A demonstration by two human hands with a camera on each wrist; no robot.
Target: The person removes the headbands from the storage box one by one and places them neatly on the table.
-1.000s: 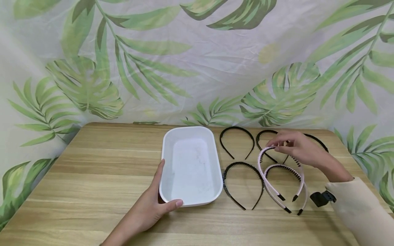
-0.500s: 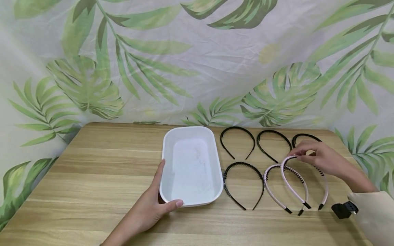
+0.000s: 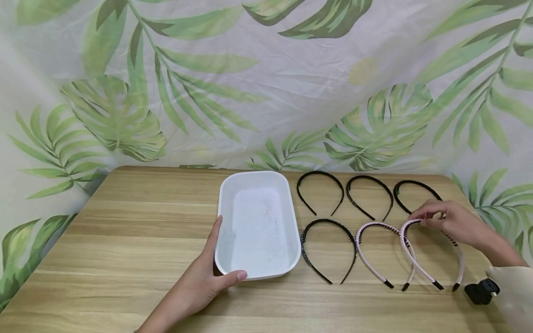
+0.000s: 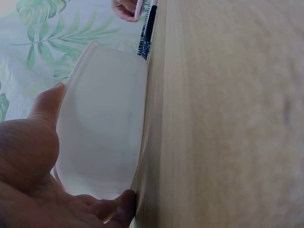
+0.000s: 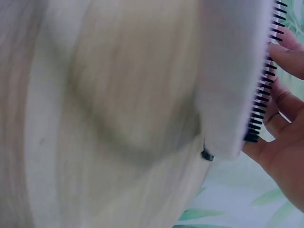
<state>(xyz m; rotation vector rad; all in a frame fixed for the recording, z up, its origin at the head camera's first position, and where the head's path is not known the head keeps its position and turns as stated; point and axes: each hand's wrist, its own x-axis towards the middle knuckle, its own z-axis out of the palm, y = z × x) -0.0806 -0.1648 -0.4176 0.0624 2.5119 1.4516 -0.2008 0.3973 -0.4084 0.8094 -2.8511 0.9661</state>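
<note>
My left hand (image 3: 204,277) grips the near left corner of a white plastic basin (image 3: 260,231), thumb on the front rim and index finger along the left side. In the left wrist view, its other fingertips (image 4: 124,202) reach round the basin's lower edge. With thumb and fingers, my right hand (image 3: 454,224) pinches the top of a pink headband (image 3: 422,274) with black comb teeth, its dark-tipped ends pointing towards me. A second pink headband (image 3: 376,276) lies just left of it, overlapping it in the head view. The right wrist view shows the band's pink outer side (image 5: 232,71) close up.
Beside the basin lies a black headband (image 3: 326,221) with sparkly sides. Three more black headbands form a back row: one left (image 3: 319,173), one middle (image 3: 368,177), one right (image 3: 416,183), partly behind my right hand. A leaf-print cloth (image 3: 266,92) hangs behind the wooden table (image 3: 145,231).
My right hand has carried the pink headband rightwards and nearer to me, off the other pink headband's middle, uncovering the middle black headband. The left hand and basin have stayed put.
</note>
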